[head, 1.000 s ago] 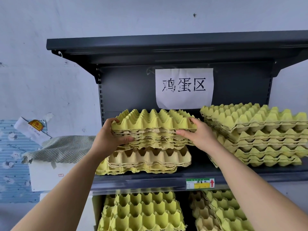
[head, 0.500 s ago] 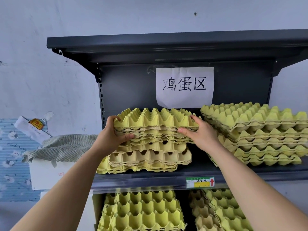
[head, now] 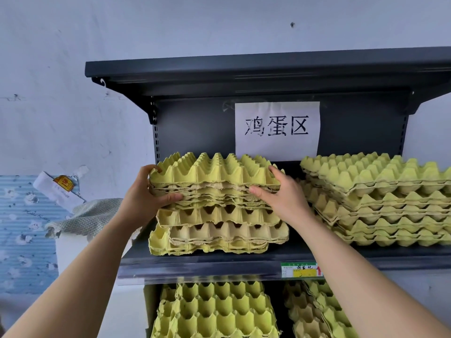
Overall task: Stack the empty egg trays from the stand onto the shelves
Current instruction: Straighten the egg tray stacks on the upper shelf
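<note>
A bundle of several yellow-green empty egg trays (head: 214, 176) rests on top of a lower pile of egg trays (head: 219, 230) on the dark shelf (head: 219, 267). My left hand (head: 146, 193) grips the bundle's left edge, thumb under, fingers over the top. On the bundle's right front corner lies my right hand (head: 280, 198), thumb along the front edge. A taller stack of egg trays (head: 380, 198) sits to the right on the same shelf.
A paper sign (head: 277, 130) hangs on the shelf's back panel under the upper shelf (head: 268, 74). More egg trays (head: 214, 311) fill the level below. Left of the shelving stands a white box under a grey cloth (head: 90, 215).
Both hands have pushed the bundle slightly back and up over the lower pile; the gap between bundle and pile has closed.
</note>
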A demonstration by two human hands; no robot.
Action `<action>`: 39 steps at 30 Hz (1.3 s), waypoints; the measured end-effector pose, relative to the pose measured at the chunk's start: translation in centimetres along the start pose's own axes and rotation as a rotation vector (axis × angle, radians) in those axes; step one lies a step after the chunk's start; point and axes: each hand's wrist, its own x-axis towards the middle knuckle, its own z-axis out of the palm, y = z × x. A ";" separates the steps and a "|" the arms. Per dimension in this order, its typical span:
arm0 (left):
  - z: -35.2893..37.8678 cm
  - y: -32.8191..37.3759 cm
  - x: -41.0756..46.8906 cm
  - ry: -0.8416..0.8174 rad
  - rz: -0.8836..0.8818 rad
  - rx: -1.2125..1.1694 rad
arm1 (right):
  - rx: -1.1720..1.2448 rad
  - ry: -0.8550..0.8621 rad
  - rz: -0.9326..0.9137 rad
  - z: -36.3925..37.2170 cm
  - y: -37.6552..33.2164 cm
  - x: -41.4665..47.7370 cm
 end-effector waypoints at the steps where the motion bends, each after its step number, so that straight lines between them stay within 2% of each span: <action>1: -0.1 -0.4 -0.2 -0.014 -0.025 -0.004 | 0.000 -0.013 0.002 0.4 0.0 0.0; 10: 1.6 -2.9 -1.7 -0.152 -0.149 0.082 | 0.017 -0.157 0.075 1.1 1.4 -1.1; 13: 2.1 -2.7 -1.7 -0.118 -0.137 0.119 | 0.014 -0.169 0.099 1.1 1.5 -1.0; 20: 2.7 -1.2 -1.5 0.027 -0.072 0.046 | 0.078 -0.075 0.119 0.0 1.6 -0.4; 26: 4.3 0.6 -2.0 0.057 -0.022 0.045 | 0.101 -0.004 0.116 -2.1 2.5 -0.7; 39: 4.9 -1.9 -4.0 -0.106 -0.118 0.141 | 0.064 -0.145 0.152 -0.2 3.8 -2.5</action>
